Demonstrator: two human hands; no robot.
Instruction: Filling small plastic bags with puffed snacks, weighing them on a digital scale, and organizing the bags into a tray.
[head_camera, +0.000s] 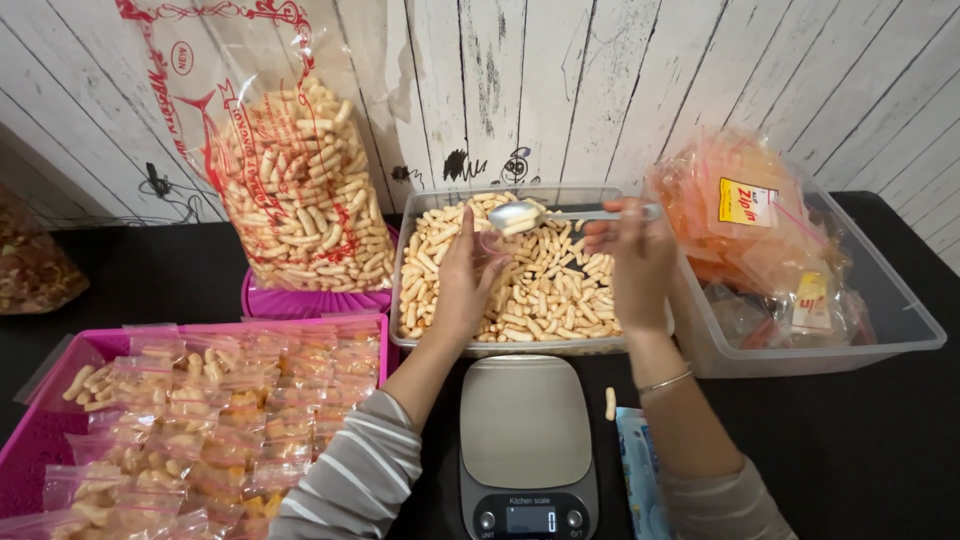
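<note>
Snacks fill the clear tub (408, 262) under our hands: our left hand (462, 285) holds a little clear bag (493, 243), and our right hand (637, 262) grips a spoon (527, 214) of snacks.

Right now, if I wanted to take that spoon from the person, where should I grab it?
Probably the spoon handle's bare middle, from above. It lies level over the clear tub of snack sticks. The right hand pinches its far end and the loaded bowl points toward the left hand, so keep it flat.

A home snack-packing table: kitchen scale (527, 425), snack tubs (510, 265), filled little bags (210, 410) (dozens).
</note>
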